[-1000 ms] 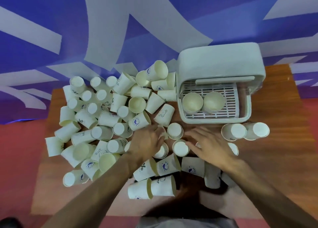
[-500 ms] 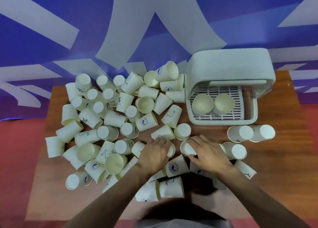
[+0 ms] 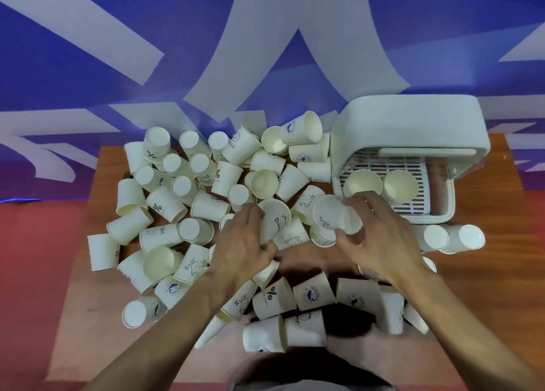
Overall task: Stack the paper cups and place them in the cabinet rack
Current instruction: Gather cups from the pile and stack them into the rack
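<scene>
Just before the cabinet rack (image 3: 413, 119), right hand (image 3: 380, 240) fingers curl round 1 tilted paper cup (image 3: 333, 216).

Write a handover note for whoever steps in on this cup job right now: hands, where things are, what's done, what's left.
Left hand grips a bear-print cup at the pile's edge.
Right hand holds a tilted cup just in front of the cabinet rack.
Done: two upright cups stand mouth-up in the rack; whether more are nested inside them is unclear.
Left: dozens of loose cups lie scattered over the table, to be stacked and racked.
</scene>
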Tool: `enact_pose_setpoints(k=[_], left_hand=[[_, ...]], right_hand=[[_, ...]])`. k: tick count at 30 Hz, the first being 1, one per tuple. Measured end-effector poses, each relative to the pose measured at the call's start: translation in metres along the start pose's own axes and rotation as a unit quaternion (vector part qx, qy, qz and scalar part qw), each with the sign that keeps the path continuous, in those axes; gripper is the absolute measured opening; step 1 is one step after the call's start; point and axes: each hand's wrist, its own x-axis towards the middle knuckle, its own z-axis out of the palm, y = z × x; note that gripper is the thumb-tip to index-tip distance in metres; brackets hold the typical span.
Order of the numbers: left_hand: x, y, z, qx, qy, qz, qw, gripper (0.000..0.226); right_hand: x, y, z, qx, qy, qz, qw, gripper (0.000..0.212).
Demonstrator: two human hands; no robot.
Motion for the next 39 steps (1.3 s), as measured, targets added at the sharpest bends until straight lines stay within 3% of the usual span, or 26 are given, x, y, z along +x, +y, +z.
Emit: enact_pose_setpoints(k=[6, 11, 13, 16, 18, 22, 26, 31, 34, 39], left_hand=[[0.01, 0.021, 0.021, 0.046, -0.055, -0.018, 0.997, 0.053], [0.016, 0.027, 0.036, 0.046, -0.064, -0.02, 0.997, 0.07], [0.018, 0.027, 0.039, 0.052, -0.071, -0.024, 0.996, 0.067], [0.023, 0.025, 0.046, 0.033, -0.072, -0.038, 0.996, 0.048], [0.027, 0.024, 0.052, 0.002, -0.078, -0.058, 0.995, 0.04], [0.034, 0.02, 0.061, -0.021, -0.079, -0.068, 0.994, 0.047], [0.043, 0.024, 0.061, -0.054, -0.07, -0.11, 0.99, 0.023], [0.045, 0.031, 0.065, 0.015, -0.072, -0.076, 0.994, 0.048], [0.049, 0.032, 0.068, 0.032, -0.059, -0.098, 0.993, 0.045], [0.055, 0.033, 0.066, -0.082, -0.055, -0.14, 0.985, 0.027]], right_hand=[[-0.003, 0.0, 0.022, 0.013, -0.086, -0.008, 0.996, 0.055], [-0.004, -0.004, 0.02, 0.003, -0.131, 0.029, 0.991, 0.095], [-0.003, -0.005, 0.019, -0.015, -0.161, 0.04, 0.986, 0.106], [-0.005, -0.003, 0.027, -0.035, -0.2, 0.034, 0.978, 0.089], [-0.005, 0.0, 0.032, -0.033, -0.193, 0.024, 0.98, 0.073], [-0.009, 0.003, 0.037, -0.007, -0.176, 0.007, 0.984, 0.069], [-0.01, 0.005, 0.038, 0.027, -0.149, -0.008, 0.988, 0.048], [-0.014, 0.005, 0.036, 0.08, -0.097, -0.019, 0.992, 0.011], [-0.019, 0.008, 0.031, 0.109, -0.066, 0.0, 0.992, 0.013], [-0.025, 0.02, 0.013, 0.158, 0.01, 0.018, 0.987, 0.027]])
